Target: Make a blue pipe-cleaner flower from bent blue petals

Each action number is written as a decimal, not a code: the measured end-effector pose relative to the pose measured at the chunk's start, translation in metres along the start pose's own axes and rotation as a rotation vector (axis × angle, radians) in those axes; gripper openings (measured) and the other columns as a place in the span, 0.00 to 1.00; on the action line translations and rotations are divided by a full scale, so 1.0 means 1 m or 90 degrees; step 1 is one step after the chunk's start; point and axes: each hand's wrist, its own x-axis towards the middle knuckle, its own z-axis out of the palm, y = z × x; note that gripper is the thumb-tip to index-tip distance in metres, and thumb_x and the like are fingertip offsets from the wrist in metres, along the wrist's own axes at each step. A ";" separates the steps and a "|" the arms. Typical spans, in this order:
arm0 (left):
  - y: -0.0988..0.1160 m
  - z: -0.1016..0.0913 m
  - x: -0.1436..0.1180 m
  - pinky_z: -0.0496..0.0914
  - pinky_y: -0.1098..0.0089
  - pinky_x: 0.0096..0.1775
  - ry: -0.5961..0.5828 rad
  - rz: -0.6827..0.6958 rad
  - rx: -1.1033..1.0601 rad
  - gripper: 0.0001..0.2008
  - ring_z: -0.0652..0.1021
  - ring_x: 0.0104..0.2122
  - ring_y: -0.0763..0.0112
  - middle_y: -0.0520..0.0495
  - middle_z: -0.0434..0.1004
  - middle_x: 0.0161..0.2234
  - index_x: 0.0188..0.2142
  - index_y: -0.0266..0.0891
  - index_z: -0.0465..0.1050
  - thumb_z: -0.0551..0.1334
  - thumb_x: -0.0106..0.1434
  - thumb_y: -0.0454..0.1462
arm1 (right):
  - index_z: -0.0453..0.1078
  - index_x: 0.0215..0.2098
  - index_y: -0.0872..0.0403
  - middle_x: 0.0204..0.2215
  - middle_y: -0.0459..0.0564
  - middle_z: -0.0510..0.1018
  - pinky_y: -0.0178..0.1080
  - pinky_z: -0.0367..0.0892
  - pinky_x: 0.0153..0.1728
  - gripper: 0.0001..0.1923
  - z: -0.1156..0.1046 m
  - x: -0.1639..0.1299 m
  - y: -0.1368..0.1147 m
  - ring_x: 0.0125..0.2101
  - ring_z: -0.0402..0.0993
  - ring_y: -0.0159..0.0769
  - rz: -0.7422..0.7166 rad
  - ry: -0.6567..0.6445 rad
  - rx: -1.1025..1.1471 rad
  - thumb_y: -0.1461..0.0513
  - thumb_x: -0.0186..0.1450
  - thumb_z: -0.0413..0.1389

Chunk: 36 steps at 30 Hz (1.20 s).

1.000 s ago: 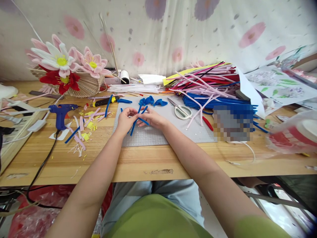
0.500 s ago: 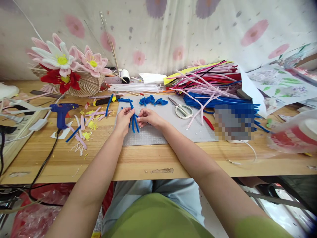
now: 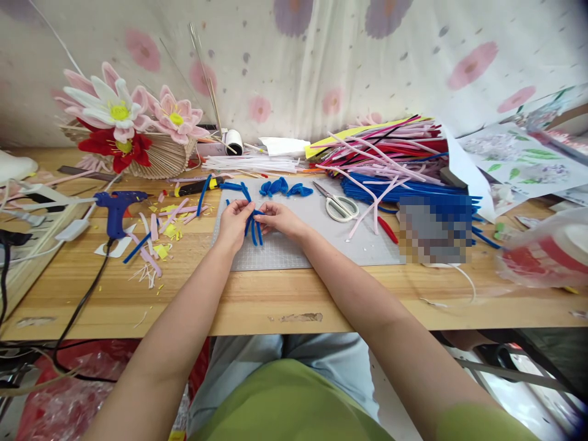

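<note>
Blue pipe cleaners [image 3: 254, 233] are crossed together between my hands, above the grey cutting mat [image 3: 294, 257]. My left hand [image 3: 235, 223] pinches them near their crossing, with ends sticking out above and below the fingers. From the other side my right hand [image 3: 276, 219] is closed with thumb and fingertips on a strand that points sideways. Just beyond my hands lie finished-looking curled blue pipe-cleaner pieces [image 3: 275, 186] on the mat. Scissors [image 3: 339, 205] with pale handles rest to the right of my right hand.
At left are a blue glue gun [image 3: 114, 211], pink and yellow scraps [image 3: 165, 236] and a yellow-black cutter [image 3: 197, 185]. Pipe-cleaner flowers [image 3: 124, 116] stand behind. A bundle of blue pipe cleaners [image 3: 367, 190] lies right of the mat, near a plastic cup [image 3: 551, 251].
The crossed blue pipe cleaners have shifted and turned slightly, their lower ends swinging a little to the right. Both hands stay pinched on them; the whole view has moved slightly.
</note>
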 end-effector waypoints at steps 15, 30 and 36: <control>0.007 -0.009 -0.006 0.63 0.74 0.21 -0.137 -0.112 0.180 0.12 0.70 0.18 0.76 0.49 0.72 0.18 0.21 0.35 0.75 0.70 0.42 0.42 | 0.58 0.25 0.54 0.18 0.40 0.70 0.29 0.63 0.18 0.11 -0.013 0.002 0.002 0.18 0.65 0.25 -0.043 -0.008 -0.188 0.61 0.55 0.58; 0.003 0.002 -0.005 0.72 0.71 0.30 0.042 -0.114 -0.047 0.06 0.77 0.27 0.71 0.46 0.77 0.26 0.29 0.35 0.72 0.64 0.51 0.35 | 0.64 0.24 0.55 0.21 0.44 0.70 0.32 0.57 0.29 0.14 0.001 -0.003 0.000 0.24 0.64 0.28 -0.205 0.055 -0.534 0.59 0.64 0.45; -0.001 0.006 -0.005 0.73 0.69 0.31 0.019 -0.128 -0.045 0.06 0.78 0.29 0.70 0.49 0.75 0.24 0.27 0.37 0.68 0.63 0.53 0.37 | 0.63 0.20 0.57 0.18 0.43 0.70 0.30 0.58 0.27 0.15 0.001 -0.004 -0.002 0.21 0.64 0.25 -0.188 -0.022 -0.477 0.60 0.63 0.46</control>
